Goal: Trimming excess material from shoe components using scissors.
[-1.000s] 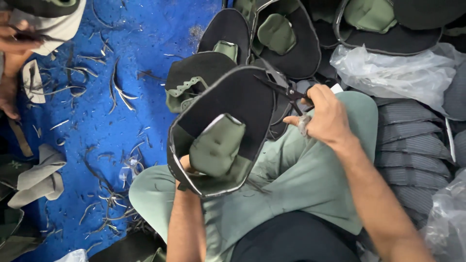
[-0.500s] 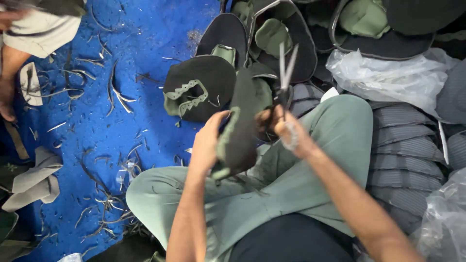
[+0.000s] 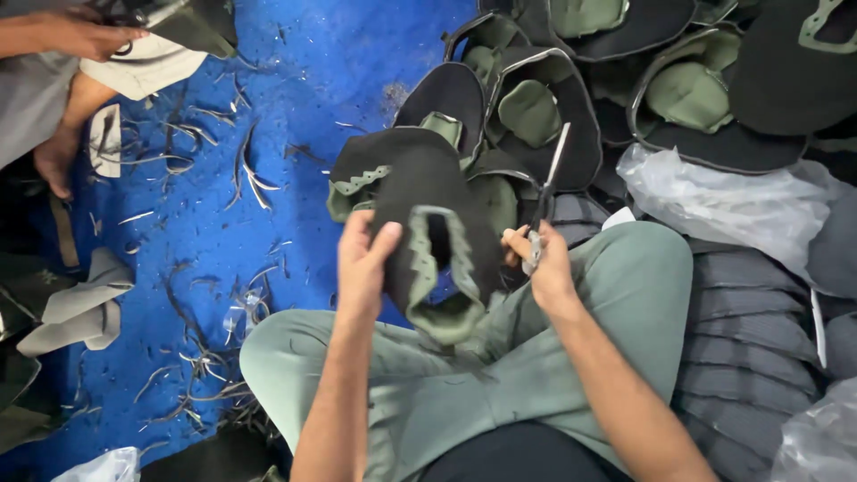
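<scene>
Blue floor (image 3: 295, 54), littered with thin trimmed strips, person seated cross-legged on it. Black-and-olive shoe upper piece (image 3: 437, 259) is held up over the lap, above the green trousers (image 3: 616, 295), folded, with its zigzag olive edge facing the camera. Left hand (image 3: 364, 268) is clamped on the piece's left side, thumb over the front. Right hand (image 3: 536, 263) is closed around the scissors (image 3: 546, 192), blades pointing up and pressed together, just beside the piece's right edge, not cutting.

Likely step: turning the piece between cuts, checking the edge. Next move probably calls for opening the blades and bringing them to the excess edge while the left hand keeps the fabric taut.

Pile of similar uppers (image 3: 571, 98) lies beyond, toward the floor's far edge; clear plastic bag (image 3: 741, 205) at right; another person's hand (image 3: 80, 36) at the far left corner.
</scene>
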